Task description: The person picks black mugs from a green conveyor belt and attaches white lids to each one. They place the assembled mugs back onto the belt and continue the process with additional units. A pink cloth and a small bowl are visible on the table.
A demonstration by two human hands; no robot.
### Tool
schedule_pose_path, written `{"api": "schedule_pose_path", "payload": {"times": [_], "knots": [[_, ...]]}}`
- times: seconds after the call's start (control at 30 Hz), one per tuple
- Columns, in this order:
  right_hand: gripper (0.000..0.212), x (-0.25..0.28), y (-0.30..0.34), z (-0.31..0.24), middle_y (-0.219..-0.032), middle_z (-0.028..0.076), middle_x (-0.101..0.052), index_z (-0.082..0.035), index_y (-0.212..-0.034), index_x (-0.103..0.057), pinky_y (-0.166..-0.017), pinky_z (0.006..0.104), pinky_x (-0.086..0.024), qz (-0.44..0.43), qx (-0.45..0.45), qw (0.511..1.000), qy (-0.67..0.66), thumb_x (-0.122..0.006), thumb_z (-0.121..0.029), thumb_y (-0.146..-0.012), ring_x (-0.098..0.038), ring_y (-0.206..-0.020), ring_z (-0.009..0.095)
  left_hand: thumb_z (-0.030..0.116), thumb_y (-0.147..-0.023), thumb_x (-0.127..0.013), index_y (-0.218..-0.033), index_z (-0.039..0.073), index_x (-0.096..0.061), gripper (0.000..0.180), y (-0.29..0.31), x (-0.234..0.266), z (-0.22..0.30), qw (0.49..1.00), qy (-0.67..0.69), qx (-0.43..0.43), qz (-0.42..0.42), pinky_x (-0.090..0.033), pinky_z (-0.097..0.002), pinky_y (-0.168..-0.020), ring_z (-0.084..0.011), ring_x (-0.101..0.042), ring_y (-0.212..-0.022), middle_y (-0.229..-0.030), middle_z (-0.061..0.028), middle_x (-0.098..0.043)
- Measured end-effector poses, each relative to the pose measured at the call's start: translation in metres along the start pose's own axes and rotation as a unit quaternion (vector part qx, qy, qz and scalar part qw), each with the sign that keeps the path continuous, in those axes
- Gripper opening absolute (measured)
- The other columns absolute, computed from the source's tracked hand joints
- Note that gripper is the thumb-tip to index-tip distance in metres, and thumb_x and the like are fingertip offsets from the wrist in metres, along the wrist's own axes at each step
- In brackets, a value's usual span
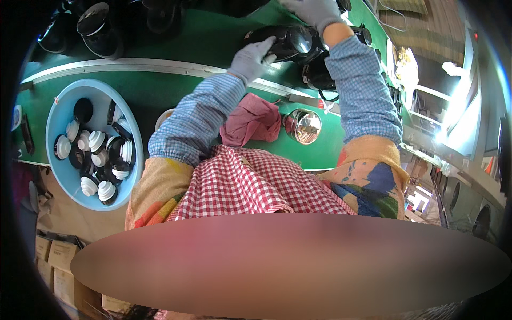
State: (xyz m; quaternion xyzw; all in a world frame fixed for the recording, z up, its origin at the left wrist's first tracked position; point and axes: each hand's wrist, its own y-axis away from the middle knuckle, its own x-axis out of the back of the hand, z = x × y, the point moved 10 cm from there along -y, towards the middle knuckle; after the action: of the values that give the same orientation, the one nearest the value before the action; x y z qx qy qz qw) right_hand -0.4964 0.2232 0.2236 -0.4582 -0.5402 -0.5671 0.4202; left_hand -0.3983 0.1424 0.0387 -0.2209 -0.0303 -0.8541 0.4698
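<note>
My left hand (252, 58), in a grey glove, presses against the side of a glossy black appliance body (285, 42) lying on the green belt. My right hand (314, 12), also gloved, reaches over the top of the same black body at the far side and seems to grip it. Both forearms wear blue checked sleeve covers. A second black appliance body (319, 74) stands just right of and below the first, partly hidden by my right forearm.
A light blue basin (53, 114) at left holds several black and white caps. A pink cloth (253, 120) and a shiny metal lid (302, 126) lie on the green table. More black units (101, 26) stand beyond the metal rail (144, 65). Cardboard boxes sit at lower left.
</note>
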Motion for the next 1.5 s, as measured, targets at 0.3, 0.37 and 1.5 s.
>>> {"api": "schedule_pose_path", "payload": {"times": [0.3,0.37,1.5], "knots": [[0.102,-0.019,-0.103,-0.015,-0.155,0.029,-0.044,-0.006,-0.157,-0.038,-0.112,0.0472,-0.044,0.033,0.033,0.996,0.074,-0.070,-0.066,-0.080,-0.051,-0.137,0.042,0.029,-0.090,-0.081,-0.146,0.005,-0.055,0.067,-0.040,0.094,-0.039,0.987,0.145,0.020,0.064,-0.046,-0.0413,-0.112,-0.0349,-0.055,-0.134,-0.142,-0.0196,-0.058],[0.103,-0.031,-0.115,-0.010,-0.152,0.030,-0.047,-0.006,-0.158,-0.038,-0.112,0.0474,-0.044,-0.013,0.006,0.998,0.067,-0.071,-0.065,-0.080,-0.052,-0.136,0.043,0.028,-0.091,-0.079,-0.147,0.007,-0.055,0.064,-0.063,0.151,-0.027,0.975,-0.033,0.001,0.218,-0.047,-0.0408,-0.112,-0.0353,-0.059,-0.129,-0.141,-0.0181,-0.058],[0.086,-0.044,-0.110,0.017,-0.162,0.021,-0.038,-0.017,-0.158,-0.042,-0.122,0.0431,-0.035,-0.081,0.293,0.952,0.042,-0.069,-0.005,-0.078,-0.039,-0.147,0.042,0.027,-0.105,-0.061,-0.159,0.012,-0.042,0.060,-0.129,0.054,-0.119,0.959,0.259,0.114,0.034,-0.045,-0.0280,-0.105,-0.0130,-0.058,-0.112,-0.143,-0.0072,-0.061]]}}
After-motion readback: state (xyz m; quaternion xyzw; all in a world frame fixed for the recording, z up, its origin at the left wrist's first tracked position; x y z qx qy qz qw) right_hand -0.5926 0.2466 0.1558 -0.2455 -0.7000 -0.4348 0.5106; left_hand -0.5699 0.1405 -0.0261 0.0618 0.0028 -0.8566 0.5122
